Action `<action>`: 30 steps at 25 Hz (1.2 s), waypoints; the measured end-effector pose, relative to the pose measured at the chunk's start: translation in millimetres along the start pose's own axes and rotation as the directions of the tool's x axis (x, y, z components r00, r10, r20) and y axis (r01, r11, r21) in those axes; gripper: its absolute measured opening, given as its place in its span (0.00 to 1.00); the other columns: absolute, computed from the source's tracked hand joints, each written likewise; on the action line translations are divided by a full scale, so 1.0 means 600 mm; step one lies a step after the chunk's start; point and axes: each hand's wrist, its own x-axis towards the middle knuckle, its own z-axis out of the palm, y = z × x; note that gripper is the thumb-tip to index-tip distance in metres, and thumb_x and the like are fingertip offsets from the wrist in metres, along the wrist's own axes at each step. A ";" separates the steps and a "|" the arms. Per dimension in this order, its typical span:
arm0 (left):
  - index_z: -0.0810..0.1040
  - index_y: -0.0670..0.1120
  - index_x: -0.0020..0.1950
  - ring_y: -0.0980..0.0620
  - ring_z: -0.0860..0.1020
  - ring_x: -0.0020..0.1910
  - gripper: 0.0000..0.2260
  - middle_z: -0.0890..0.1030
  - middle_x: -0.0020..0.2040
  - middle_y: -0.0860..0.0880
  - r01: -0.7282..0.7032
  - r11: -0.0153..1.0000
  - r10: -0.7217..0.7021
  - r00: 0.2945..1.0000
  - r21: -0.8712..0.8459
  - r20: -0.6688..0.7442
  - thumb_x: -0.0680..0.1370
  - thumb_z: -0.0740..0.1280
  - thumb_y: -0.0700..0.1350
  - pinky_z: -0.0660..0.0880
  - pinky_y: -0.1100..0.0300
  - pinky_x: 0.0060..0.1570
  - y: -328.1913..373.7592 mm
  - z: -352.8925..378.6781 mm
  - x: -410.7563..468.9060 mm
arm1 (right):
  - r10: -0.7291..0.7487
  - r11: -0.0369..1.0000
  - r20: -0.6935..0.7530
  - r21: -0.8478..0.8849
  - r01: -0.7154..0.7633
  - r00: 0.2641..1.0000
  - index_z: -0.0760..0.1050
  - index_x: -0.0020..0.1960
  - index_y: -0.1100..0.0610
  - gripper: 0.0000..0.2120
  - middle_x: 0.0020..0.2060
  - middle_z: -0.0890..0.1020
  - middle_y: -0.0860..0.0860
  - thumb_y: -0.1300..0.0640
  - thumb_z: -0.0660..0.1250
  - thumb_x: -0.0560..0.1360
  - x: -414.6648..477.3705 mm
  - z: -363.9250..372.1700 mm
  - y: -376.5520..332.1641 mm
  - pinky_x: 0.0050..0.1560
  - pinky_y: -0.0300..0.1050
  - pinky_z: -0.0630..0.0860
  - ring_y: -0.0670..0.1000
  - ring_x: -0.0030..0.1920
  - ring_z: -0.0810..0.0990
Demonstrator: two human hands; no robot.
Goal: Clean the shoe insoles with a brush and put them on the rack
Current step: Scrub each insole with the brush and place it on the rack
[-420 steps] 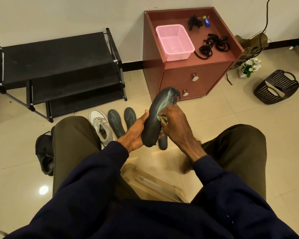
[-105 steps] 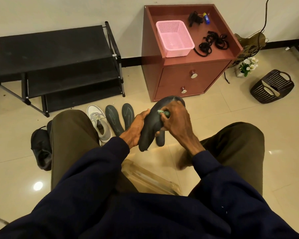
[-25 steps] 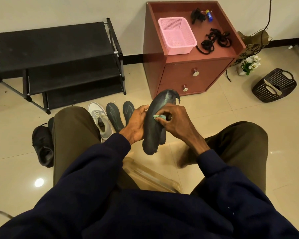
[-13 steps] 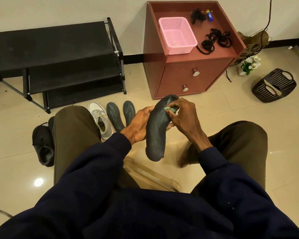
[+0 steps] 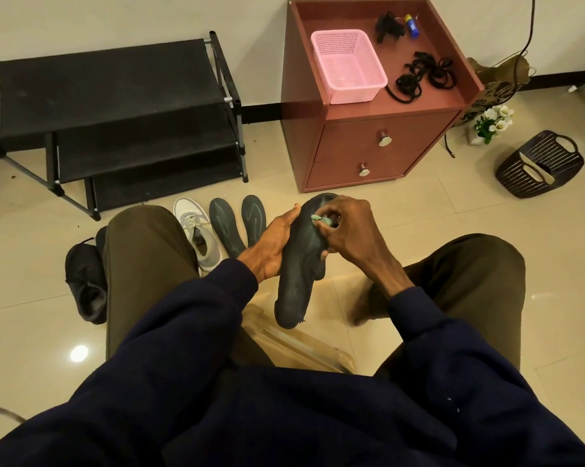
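Brush (image 5: 319, 218) nearer toe, insole (image 5: 299, 281) in left grip (image 5: 271, 246)

The lifted insole (image 5: 298, 278) is dark grey; the small brush (image 5: 318, 218) against it is mint green. Two floor insoles (image 5: 225, 227) are grey with pale looping lines. The sneaker (image 5: 196, 230) is white and light grey, and the other shoe (image 5: 85, 281) is black. Black rack (image 5: 109, 96), reddish-brown cabinet (image 5: 368, 143) with a pink mesh basket (image 5: 348, 67) on top, and cream floor tiles (image 5: 419, 210).
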 end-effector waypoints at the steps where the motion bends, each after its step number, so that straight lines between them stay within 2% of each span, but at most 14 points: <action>1: 0.83 0.44 0.57 0.45 0.84 0.46 0.22 0.85 0.51 0.42 -0.002 1.000 0.003 1.000 0.026 -0.019 0.85 0.58 0.59 0.77 0.45 0.60 0.001 -0.002 -0.001 | -0.009 0.999 0.099 0.047 0.004 0.995 0.86 0.49 0.58 0.05 0.42 0.85 0.51 0.62 0.76 0.73 -0.006 0.004 -0.016 0.42 0.39 0.81 0.45 0.39 0.81; 3: 0.84 0.45 0.54 0.47 0.84 0.43 0.22 0.85 0.46 0.44 -0.001 0.998 0.006 0.998 0.068 -0.060 0.84 0.58 0.60 0.81 0.51 0.51 0.001 -0.007 0.000 | -0.041 0.995 0.289 0.094 0.014 0.956 0.87 0.50 0.57 0.05 0.44 0.87 0.50 0.60 0.76 0.74 -0.013 0.011 -0.036 0.45 0.34 0.80 0.44 0.41 0.81; 4: 0.84 0.45 0.53 0.48 0.84 0.42 0.22 0.85 0.45 0.44 0.001 0.998 0.003 0.998 0.064 -0.068 0.84 0.58 0.61 0.81 0.52 0.48 0.000 -0.010 0.003 | -0.056 0.996 0.317 0.085 0.030 0.947 0.87 0.50 0.56 0.05 0.45 0.87 0.49 0.58 0.76 0.74 -0.014 0.013 -0.037 0.46 0.35 0.80 0.44 0.41 0.81; 7: 0.82 0.44 0.60 0.44 0.83 0.47 0.23 0.84 0.53 0.41 0.005 1.000 -0.005 1.000 -0.002 -0.025 0.84 0.58 0.60 0.81 0.50 0.47 -0.001 -0.005 0.004 | -0.009 0.982 0.092 -0.185 0.026 0.996 0.87 0.47 0.53 0.03 0.43 0.86 0.50 0.55 0.76 0.74 0.001 0.002 -0.017 0.50 0.52 0.78 0.51 0.45 0.81; 10: 0.79 0.43 0.64 0.39 0.83 0.48 0.25 0.84 0.57 0.38 0.022 1.000 -0.021 0.998 -0.021 0.059 0.85 0.53 0.60 0.79 0.51 0.45 -0.004 0.000 0.004 | 0.080 0.932 -0.086 -0.347 -0.105 0.993 0.86 0.49 0.53 0.05 0.44 0.84 0.52 0.57 0.75 0.73 0.010 -0.012 0.017 0.49 0.54 0.74 0.56 0.49 0.78; 12: 0.81 0.43 0.60 0.41 0.84 0.47 0.24 0.85 0.53 0.40 0.027 1.000 -0.028 0.999 0.005 0.041 0.86 0.53 0.60 0.80 0.49 0.47 -0.004 0.002 0.004 | 0.059 0.972 -0.065 -0.225 -0.072 0.996 0.86 0.48 0.54 0.06 0.43 0.85 0.52 0.59 0.76 0.72 0.005 -0.007 0.014 0.46 0.52 0.77 0.53 0.46 0.78; 14: 0.82 0.44 0.58 0.44 0.84 0.48 0.24 0.85 0.52 0.41 0.019 0.999 -0.018 0.999 0.045 -0.029 0.85 0.56 0.60 0.81 0.48 0.52 -0.003 -0.003 0.006 | 0.006 1.000 0.115 -0.011 -0.005 0.993 0.87 0.48 0.56 0.05 0.44 0.86 0.51 0.61 0.77 0.72 -0.010 0.004 -0.013 0.45 0.45 0.81 0.47 0.43 0.80; 16: 0.82 0.43 0.61 0.46 0.84 0.46 0.24 0.85 0.50 0.43 0.006 0.996 0.002 0.996 0.086 -0.094 0.84 0.58 0.61 0.82 0.51 0.50 -0.004 -0.009 0.007 | -0.040 0.997 0.276 0.072 0.021 0.960 0.87 0.48 0.56 0.04 0.44 0.87 0.50 0.60 0.77 0.73 -0.017 0.013 -0.033 0.46 0.40 0.81 0.45 0.42 0.82; 17: 0.81 0.43 0.63 0.47 0.84 0.47 0.24 0.85 0.51 0.43 -0.003 0.996 0.013 0.994 0.088 -0.107 0.84 0.58 0.61 0.82 0.52 0.50 -0.004 -0.009 0.007 | -0.042 0.998 0.271 0.056 0.028 0.962 0.87 0.47 0.55 0.03 0.43 0.87 0.49 0.59 0.77 0.73 -0.015 0.014 -0.032 0.46 0.42 0.82 0.45 0.41 0.82; 19: 0.79 0.43 0.67 0.45 0.83 0.52 0.24 0.84 0.56 0.41 -0.015 0.997 0.023 0.994 0.077 -0.107 0.84 0.58 0.60 0.80 0.48 0.54 -0.004 -0.008 0.010 | 0.022 0.999 0.139 -0.048 -0.016 0.990 0.87 0.46 0.54 0.03 0.41 0.86 0.50 0.58 0.77 0.72 -0.003 0.008 -0.016 0.44 0.48 0.83 0.48 0.40 0.82; 22: 0.79 0.43 0.66 0.42 0.82 0.55 0.24 0.83 0.59 0.40 -0.009 0.999 0.013 0.996 0.043 -0.084 0.84 0.58 0.60 0.79 0.45 0.57 -0.005 -0.006 0.011 | 0.068 0.975 -0.025 -0.212 -0.072 0.997 0.86 0.47 0.57 0.05 0.43 0.85 0.55 0.60 0.76 0.71 0.005 -0.001 0.003 0.44 0.50 0.81 0.54 0.43 0.82; 24: 0.80 0.43 0.66 0.43 0.83 0.54 0.24 0.84 0.58 0.40 -0.004 0.999 0.009 0.995 0.053 -0.094 0.84 0.59 0.60 0.80 0.45 0.56 -0.006 -0.009 0.014 | 0.027 0.988 0.054 -0.153 -0.018 0.998 0.86 0.47 0.57 0.04 0.42 0.86 0.53 0.60 0.76 0.72 -0.003 0.003 -0.011 0.43 0.47 0.82 0.51 0.41 0.82; 27: 0.82 0.44 0.62 0.46 0.84 0.47 0.24 0.86 0.50 0.43 -0.002 0.995 0.015 0.992 0.102 -0.128 0.83 0.59 0.62 0.82 0.52 0.48 -0.005 -0.008 0.011 | 0.014 0.999 0.285 0.025 -0.022 0.958 0.87 0.45 0.55 0.01 0.40 0.87 0.49 0.58 0.76 0.74 -0.014 0.010 -0.033 0.42 0.42 0.82 0.44 0.38 0.82; 30: 0.81 0.43 0.62 0.45 0.84 0.45 0.23 0.85 0.52 0.42 -0.019 0.997 0.027 0.993 0.078 -0.113 0.84 0.58 0.60 0.82 0.52 0.45 -0.005 -0.007 0.012 | 0.076 0.996 0.133 -0.053 -0.069 0.988 0.87 0.44 0.54 0.01 0.37 0.86 0.49 0.57 0.76 0.73 -0.001 0.009 -0.010 0.41 0.47 0.83 0.45 0.36 0.83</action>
